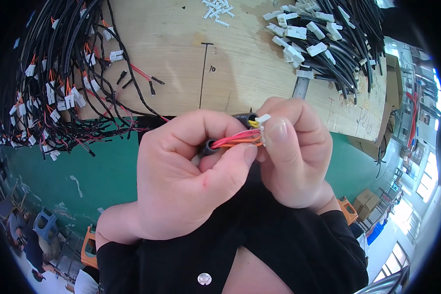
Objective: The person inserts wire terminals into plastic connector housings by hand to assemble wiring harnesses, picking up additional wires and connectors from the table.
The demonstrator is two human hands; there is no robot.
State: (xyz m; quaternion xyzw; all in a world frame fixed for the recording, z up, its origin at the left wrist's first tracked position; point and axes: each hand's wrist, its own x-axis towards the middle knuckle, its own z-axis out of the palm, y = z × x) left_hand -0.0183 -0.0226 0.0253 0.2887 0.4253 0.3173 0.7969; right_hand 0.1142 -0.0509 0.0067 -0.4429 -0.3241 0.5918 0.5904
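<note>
Just past the front edge of the table, my two hands meet around a cable. My left hand [181, 181] is closed on the cable, with the dark end of its sheath [210, 145] showing between the fingers. Red and orange wires [237, 139] run out of it to the right. My right hand [299, 157] pinches a small white plastic piece [263, 119] at the wire ends between thumb and forefinger. A second black sheath end [247, 119] with yellow wires lies just behind it. The fingers partly hide where wires and white piece meet.
Black cable harnesses [63, 73] with white connectors hang over the table's left side. Thick black cables [348, 54] with white connectors are piled at the right. Small white comb-like pieces [216, 10] lie at the far edge of the wooden table [171, 54]. Stools and cartons stand on the floor.
</note>
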